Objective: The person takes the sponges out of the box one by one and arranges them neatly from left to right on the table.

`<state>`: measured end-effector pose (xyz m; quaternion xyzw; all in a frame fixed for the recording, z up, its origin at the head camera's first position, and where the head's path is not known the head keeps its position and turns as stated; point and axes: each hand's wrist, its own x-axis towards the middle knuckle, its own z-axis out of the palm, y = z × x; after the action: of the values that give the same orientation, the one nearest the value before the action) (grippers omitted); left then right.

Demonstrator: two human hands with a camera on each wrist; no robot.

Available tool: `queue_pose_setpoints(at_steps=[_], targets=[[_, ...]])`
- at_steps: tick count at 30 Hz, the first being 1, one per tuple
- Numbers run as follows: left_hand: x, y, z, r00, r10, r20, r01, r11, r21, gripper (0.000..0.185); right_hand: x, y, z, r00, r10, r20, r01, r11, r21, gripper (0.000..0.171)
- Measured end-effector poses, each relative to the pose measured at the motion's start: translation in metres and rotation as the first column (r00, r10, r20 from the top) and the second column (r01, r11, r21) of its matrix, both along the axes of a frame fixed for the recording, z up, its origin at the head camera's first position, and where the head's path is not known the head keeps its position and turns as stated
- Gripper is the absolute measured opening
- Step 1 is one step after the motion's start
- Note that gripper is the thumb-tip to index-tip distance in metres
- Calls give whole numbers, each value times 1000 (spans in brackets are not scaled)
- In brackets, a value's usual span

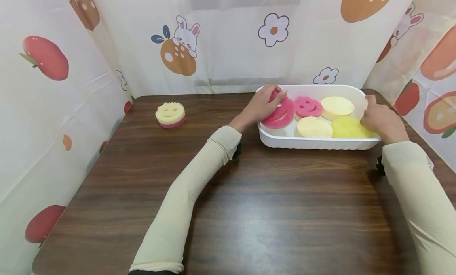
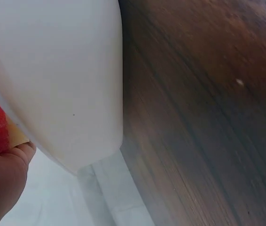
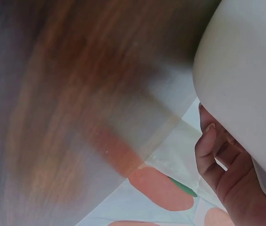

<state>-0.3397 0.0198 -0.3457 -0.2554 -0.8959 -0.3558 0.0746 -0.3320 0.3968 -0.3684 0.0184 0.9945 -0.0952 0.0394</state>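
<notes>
My left hand [image 1: 261, 105] grips a pink smiley-face sponge [image 1: 281, 115] at the left end of a white plastic tub [image 1: 320, 144]. The sponge is tilted, its face toward me; the left wrist view shows its yellow layer [image 2: 16, 134] by the fingertips. At the tub's right end, my right hand [image 1: 385, 121] holds the rim, with curled fingers [image 3: 207, 141] outside the wall. Inside the tub lie a pink scalloped smiley sponge [image 1: 308, 107], two pale yellow sponges, one behind [image 1: 337, 107] and one in front [image 1: 314, 127], and a bright yellow sponge [image 1: 350, 128] beside my right hand.
A smiley sponge [image 1: 170, 115], cream above and pink below, lies alone on the far left of the dark wooden table [image 1: 228, 219]. A patterned curtain [image 1: 231, 41] hangs behind and along both sides, close behind the tub.
</notes>
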Motion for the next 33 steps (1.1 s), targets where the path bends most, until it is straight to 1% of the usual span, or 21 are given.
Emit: queue_pose_setpoints(at_steps=[3,6,10,13,18,22,25,30,33], targets=[[-1,-4,1,1000,1,-9,-1,1000,6,33,-1,-3,1,1000,5,2,-5,1000,-1,70],[-1,-4,2,1000,-13,-10,13,1000,18,33,1,-1,2,1000,8,7,-8,1000,-2,69],[-1,-5,4,1000,-16,0,16,1000,21,35,2,-1,1,1000,12,10,-12,1000,-4,69],[-1,-5,5,1000,-14,13,14,1000,22,36,2,-1,1,1000,11,9,-11,1000,-1,69],[1,-3,8,1000,0,12,-1,999,41,36,1,-1,2,1000,12,3,-12,1000,-4,67],[3,0,10,1000,-8,8,8,998,58,35,1,0,2,1000,13,0,-13,1000,-1,68],[5,2,12,1000,-18,10,17,999,45,35,1,0,2,1000,13,-3,-13,1000,4,68],[4,0,17,1000,-5,1,5,1000,26,34,1,0,1,1000,18,-1,-18,1000,-1,66],[2,-3,21,1000,3,-11,-2,999,42,34,0,0,2,1000,20,5,-20,1000,-5,67]])
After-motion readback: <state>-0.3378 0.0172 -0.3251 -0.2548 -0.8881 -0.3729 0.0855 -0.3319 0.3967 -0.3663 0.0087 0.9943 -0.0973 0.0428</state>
